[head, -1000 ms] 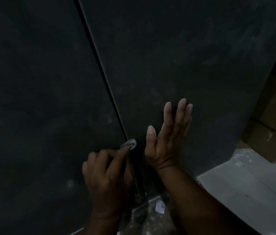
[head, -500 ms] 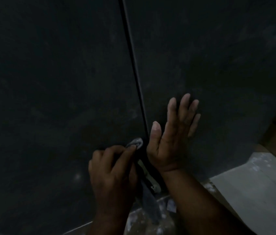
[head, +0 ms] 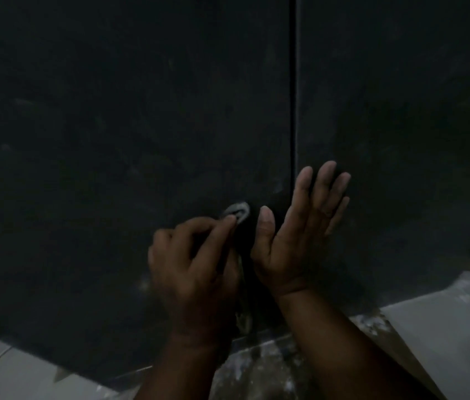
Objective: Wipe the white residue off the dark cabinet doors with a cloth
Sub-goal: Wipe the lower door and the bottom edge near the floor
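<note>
Two dark cabinet doors (head: 130,116) seen close, small pale cloth (head: 237,212), apparently folded, pinched in left hand (head: 196,267) against left door, right hand (head: 300,226) pressed flat, fingers straight, beside the seam (head: 293,82).

left hand (head: 196,255): bare | right hand (head: 294,235): bare | 2 forearms: bare, no sleeves visible
</note>
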Demonstrator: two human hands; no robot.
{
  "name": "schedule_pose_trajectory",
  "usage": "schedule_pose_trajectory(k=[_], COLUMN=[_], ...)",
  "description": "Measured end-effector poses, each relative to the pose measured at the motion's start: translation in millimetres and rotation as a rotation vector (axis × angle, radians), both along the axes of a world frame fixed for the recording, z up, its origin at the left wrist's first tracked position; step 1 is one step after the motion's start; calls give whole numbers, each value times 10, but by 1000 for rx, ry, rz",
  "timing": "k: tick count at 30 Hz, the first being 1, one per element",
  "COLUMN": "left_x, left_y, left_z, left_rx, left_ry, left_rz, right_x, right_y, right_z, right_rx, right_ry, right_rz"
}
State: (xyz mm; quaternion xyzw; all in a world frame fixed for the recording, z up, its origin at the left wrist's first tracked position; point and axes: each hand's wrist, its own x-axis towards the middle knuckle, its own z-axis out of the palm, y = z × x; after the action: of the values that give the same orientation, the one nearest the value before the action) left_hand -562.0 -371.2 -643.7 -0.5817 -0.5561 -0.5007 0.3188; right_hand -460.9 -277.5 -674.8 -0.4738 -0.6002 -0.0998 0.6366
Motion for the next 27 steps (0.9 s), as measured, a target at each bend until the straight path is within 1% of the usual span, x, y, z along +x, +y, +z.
schedule_pose_trajectory(k=[3,5,7,9,14,17,21,24,27], left_x=[-86,-163,-239,-281,-182,-71,40,130,293], left_y=[-164,-252,-291,-266,-92,-51,-80,-3,148], left_z=[-259,-361,-353,-261,43,20,-50,76,289], left_rx=[-133,-184,-171,-110,-6,-30,-162,-123,-69], left_ry=[36,35,19,-26,-76,-51,30,35,24], left_rz=[34,62,74,61,18,12,32,27,2], right_x=[-52,-43,-21,-3,-8,29,218,391,511], right_y=[-43,-56,-49,-34,-19,-8,17,80,174], right_z=[-36,-70,-90,-100,-120,-156,-220,-233,-252], right_rx=[-19,-20,-8,-7,-10,-4,64,129,176], right_ry=[-2,-20,-39,-45,-10,-20,-101,-155,-177], right_rz=[23,33,44,50,62,90,114,96,19])
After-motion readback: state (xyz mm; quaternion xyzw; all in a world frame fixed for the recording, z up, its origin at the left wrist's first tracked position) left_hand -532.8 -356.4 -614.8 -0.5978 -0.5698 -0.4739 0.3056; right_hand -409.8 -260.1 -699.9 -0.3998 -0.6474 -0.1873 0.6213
